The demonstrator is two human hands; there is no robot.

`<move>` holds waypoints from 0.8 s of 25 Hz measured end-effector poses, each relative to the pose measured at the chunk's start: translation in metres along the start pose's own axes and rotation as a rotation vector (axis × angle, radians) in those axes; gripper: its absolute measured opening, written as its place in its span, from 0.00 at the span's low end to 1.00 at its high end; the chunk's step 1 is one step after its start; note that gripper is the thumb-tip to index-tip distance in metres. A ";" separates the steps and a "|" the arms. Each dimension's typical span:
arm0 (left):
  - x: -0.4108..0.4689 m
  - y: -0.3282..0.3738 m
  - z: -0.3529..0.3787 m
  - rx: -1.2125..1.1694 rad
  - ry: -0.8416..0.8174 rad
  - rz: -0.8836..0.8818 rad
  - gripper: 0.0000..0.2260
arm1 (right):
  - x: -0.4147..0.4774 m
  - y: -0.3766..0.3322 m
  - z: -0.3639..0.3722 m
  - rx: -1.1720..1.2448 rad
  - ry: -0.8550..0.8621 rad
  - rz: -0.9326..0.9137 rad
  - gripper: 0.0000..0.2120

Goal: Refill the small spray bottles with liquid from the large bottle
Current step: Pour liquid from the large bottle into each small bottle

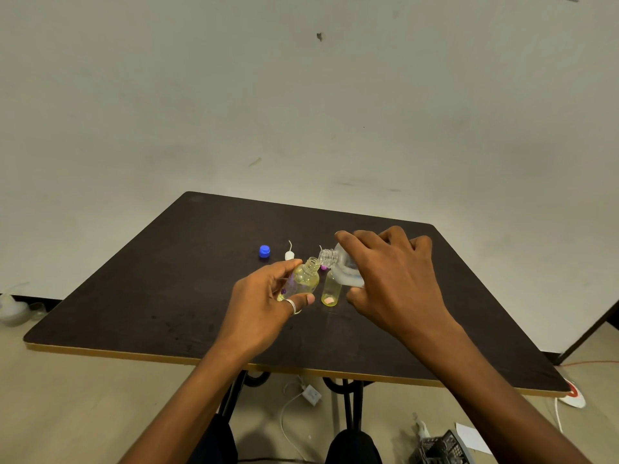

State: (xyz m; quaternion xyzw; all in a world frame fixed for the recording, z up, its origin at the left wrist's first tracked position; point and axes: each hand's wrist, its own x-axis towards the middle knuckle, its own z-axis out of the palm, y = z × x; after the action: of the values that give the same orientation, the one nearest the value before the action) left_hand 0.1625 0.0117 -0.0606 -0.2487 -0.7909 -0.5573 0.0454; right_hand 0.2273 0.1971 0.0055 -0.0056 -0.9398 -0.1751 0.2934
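My left hand (268,296) grips a small clear spray bottle (304,277) with yellowish liquid, uncapped and tilted right. My right hand (388,272) grips the large clear bottle (341,266), tipped so its threaded mouth (327,256) sits right beside the small bottle's open neck. A second small bottle (331,291) with yellowish liquid stands upright on the table between my hands, partly behind the large bottle. A blue cap (264,251) and a white spray head (289,254) with its dip tube lie behind them. A small purple piece (323,267) shows between the bottles.
The dark table (167,296) has a yellow front edge and ends close to a pale wall. On the floor lie a white container (11,309) at the left, a charger and cable (310,393) under the table, and a dark basket (438,447) at the bottom right.
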 end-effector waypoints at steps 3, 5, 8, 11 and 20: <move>0.000 0.000 0.000 0.000 0.002 -0.001 0.28 | 0.000 0.000 0.000 -0.001 -0.008 -0.001 0.37; 0.000 0.000 0.000 -0.001 0.007 -0.002 0.28 | 0.000 0.000 -0.001 0.002 -0.017 0.000 0.37; 0.000 0.000 0.001 -0.004 0.008 -0.002 0.28 | 0.000 -0.001 -0.002 0.005 -0.029 0.001 0.37; 0.000 -0.001 0.000 -0.006 0.009 -0.002 0.28 | 0.001 -0.001 -0.004 0.005 -0.037 -0.001 0.37; 0.001 -0.001 0.001 -0.015 0.014 -0.011 0.28 | 0.003 -0.002 -0.007 -0.004 -0.043 -0.005 0.37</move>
State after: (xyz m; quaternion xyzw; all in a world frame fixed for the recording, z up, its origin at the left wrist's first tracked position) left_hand 0.1618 0.0126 -0.0615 -0.2408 -0.7877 -0.5652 0.0461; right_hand 0.2286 0.1928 0.0119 -0.0078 -0.9456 -0.1777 0.2725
